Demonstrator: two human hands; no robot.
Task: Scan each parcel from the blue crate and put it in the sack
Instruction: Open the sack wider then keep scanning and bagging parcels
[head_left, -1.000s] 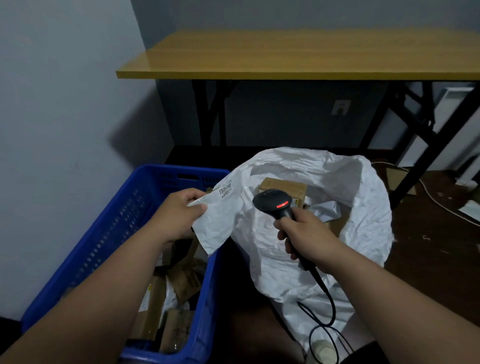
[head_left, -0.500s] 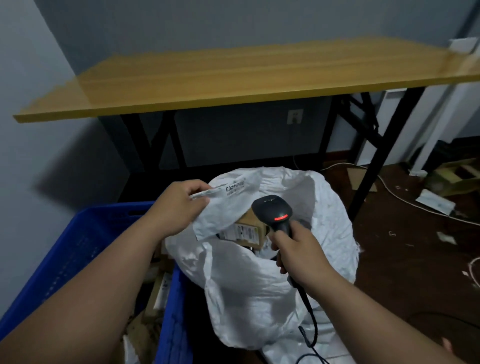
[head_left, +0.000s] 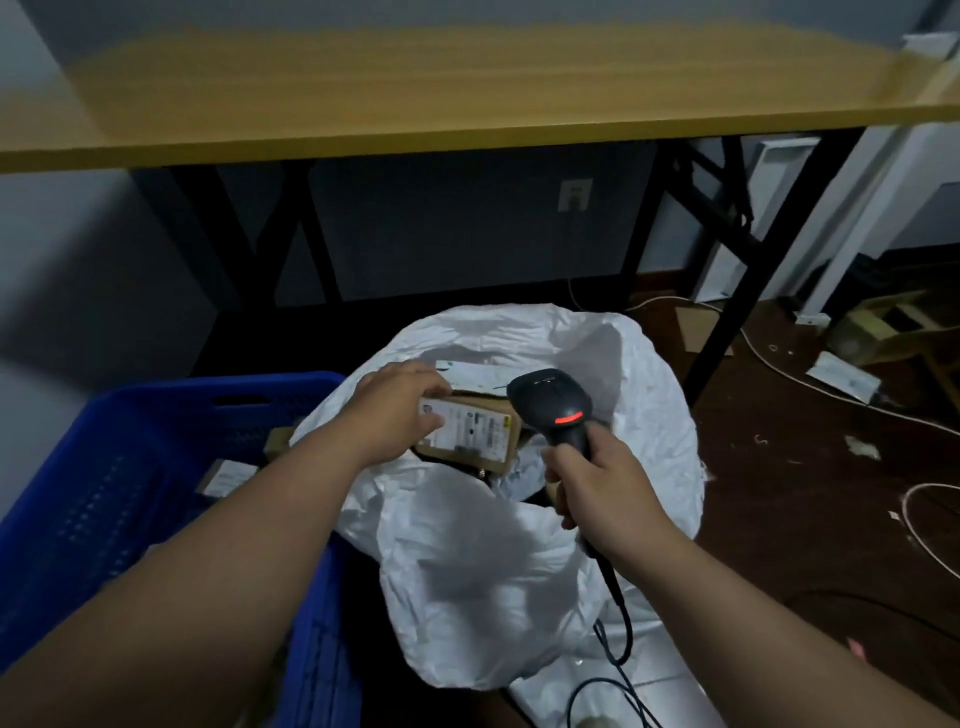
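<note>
Two bare forearms reach forward from the bottom edge. Right hand clenched round the grip of a black handheld barcode scanner, fingers wrapped fully; a red light shows on the scanner head, which sits above the sack mouth, and its black cable trails down past the wrist toward the floor. Left hand reaches over the sack's near-left rim, fingers loosely curled, resting on the left end of a brown cardboard parcel with a white printed label; whether it grips the parcel or only touches it, cannot tell. Parcel lies inside the open mouth of the white woven sack, tilted; a white soft mailer with a label lies just behind it, also in the sack. Sack stands on the floor, crumpled. Touching it on the left, the blue crate, perforated wall; more cardboard parcels visible inside near its far corner. Beyond the sack, black folding legs carry a yellow wood worktop, blurred. Wall socket on the grey wall beneath it. Dark floor to the right, strewn with pale cords, paper scraps and flattened cardboard.
</note>
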